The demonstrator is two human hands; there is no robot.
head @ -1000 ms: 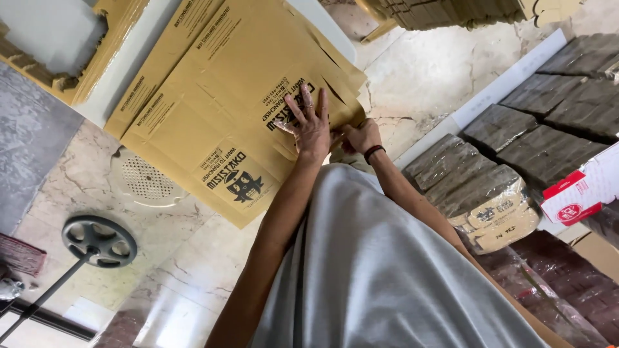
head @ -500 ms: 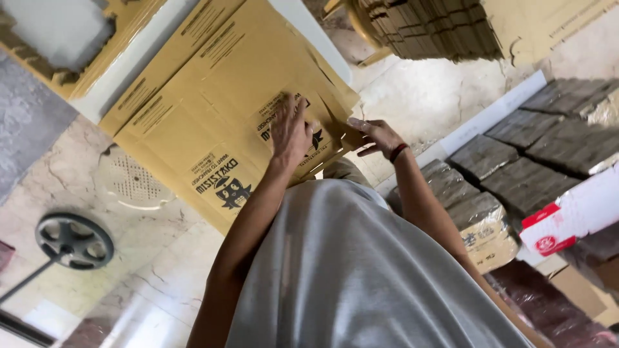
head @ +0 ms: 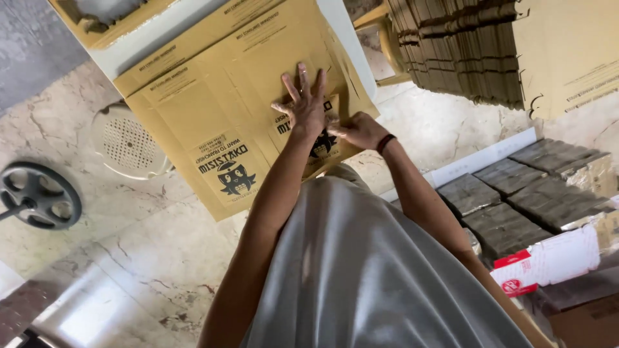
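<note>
A white plastic stool [head: 129, 143] stands on the marble floor [head: 148, 258]. Left of the stool lies a black fan base [head: 39, 195]. Far right of it sit grey bundles [head: 529, 193] and stacked cardboard [head: 464, 51].

White table edge [head: 161, 48], flat cardboard box [head: 213, 109] on it
</note>
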